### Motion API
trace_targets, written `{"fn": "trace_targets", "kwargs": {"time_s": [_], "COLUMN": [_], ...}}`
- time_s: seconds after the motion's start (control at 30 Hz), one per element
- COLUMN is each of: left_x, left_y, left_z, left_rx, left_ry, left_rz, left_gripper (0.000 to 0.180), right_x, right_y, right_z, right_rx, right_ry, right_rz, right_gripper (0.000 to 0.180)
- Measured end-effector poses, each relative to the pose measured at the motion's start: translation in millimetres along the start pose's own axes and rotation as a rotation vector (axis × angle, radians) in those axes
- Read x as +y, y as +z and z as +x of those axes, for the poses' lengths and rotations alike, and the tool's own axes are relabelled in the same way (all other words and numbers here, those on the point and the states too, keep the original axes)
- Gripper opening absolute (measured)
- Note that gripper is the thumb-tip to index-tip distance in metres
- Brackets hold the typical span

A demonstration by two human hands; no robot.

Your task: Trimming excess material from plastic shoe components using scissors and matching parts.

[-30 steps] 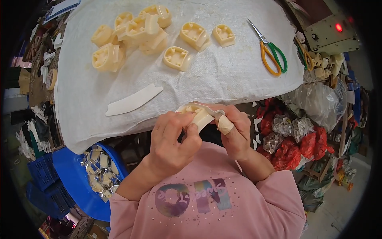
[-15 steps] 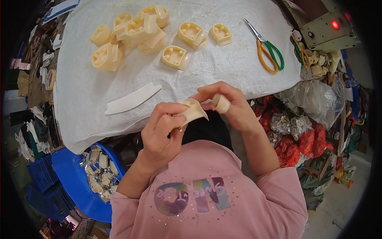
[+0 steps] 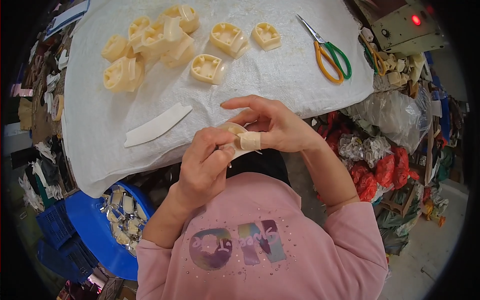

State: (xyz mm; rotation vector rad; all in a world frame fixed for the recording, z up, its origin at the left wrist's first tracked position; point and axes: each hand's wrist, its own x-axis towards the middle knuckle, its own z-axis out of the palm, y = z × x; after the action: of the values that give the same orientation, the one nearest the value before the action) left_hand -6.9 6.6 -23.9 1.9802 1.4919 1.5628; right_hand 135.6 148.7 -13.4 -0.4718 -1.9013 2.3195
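In front of my shirt, my left hand [image 3: 204, 162] is closed on a cream plastic shoe heel [image 3: 233, 128], thumb and fingers pinching its near side. A pale flap shows below the heel, partly covered by fingers. My right hand [image 3: 280, 125] grips the far side of the same heel. Its thumb, wrapped in beige tape, presses on the piece, while the index finger sticks out to the left. On the table to the left lies a curved white strip [image 3: 158, 125]. Several similar heels [image 3: 207, 69] sit farther back, some piled together at the left.
Scissors [image 3: 327, 60] with orange and green handles lie on the white-covered table [image 3: 280, 75], at the right. A blue basin [image 3: 90, 220] of shiny and cream pieces stands lower left. Red bags [image 3: 385, 170] and clear plastic are heaped right. A grey-green box [image 3: 405, 27] shows a red light.
My right hand has moved left and closed in on the heel, its taped thumb now pressing on it. The left hand keeps its hold. The whole view has shifted slightly.
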Motion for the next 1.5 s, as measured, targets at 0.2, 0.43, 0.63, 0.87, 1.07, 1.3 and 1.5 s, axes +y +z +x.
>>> {"fn": "trace_targets", "kwargs": {"time_s": [0.2,0.43,0.63,0.87,1.07,1.3,1.5], "left_x": [2.5,5.3,9.6,14.5,12.0,5.3,7.0], "left_y": [2.8,6.6,11.1,12.0,14.8,7.4,5.6], "left_z": [-3.0,-5.5,3.0,2.2,4.6,0.1,1.1], "left_rx": [0.192,0.195,0.263,0.240,0.195,0.211,0.215], "left_ry": [-0.251,-0.360,-0.492,-0.668,-0.624,-0.581,-0.485], "left_rz": [-0.141,-0.313,-0.530,-0.592,-0.508,-0.331,-0.193], "left_gripper": [0.016,0.012,0.010,0.015,0.021,0.018,0.013], "right_x": [14.2,19.0,14.2,15.1,9.4,17.6,6.5], "right_y": [6.4,12.5,28.2,20.6,33.3,10.4,9.7], "right_z": [-0.4,-0.6,1.4,0.6,0.2,-1.4,-13.8], "right_rx": [0.184,0.187,0.368,0.359,0.674,0.661,0.369], "right_ry": [-0.180,-0.514,-0.489,-0.468,-0.531,-0.489,-0.037], "right_rz": [-0.062,-0.426,-0.317,-0.325,-0.635,0.085,0.164], "right_gripper": [0.057,0.032,0.019,0.011,0.014,0.014,0.029]}}
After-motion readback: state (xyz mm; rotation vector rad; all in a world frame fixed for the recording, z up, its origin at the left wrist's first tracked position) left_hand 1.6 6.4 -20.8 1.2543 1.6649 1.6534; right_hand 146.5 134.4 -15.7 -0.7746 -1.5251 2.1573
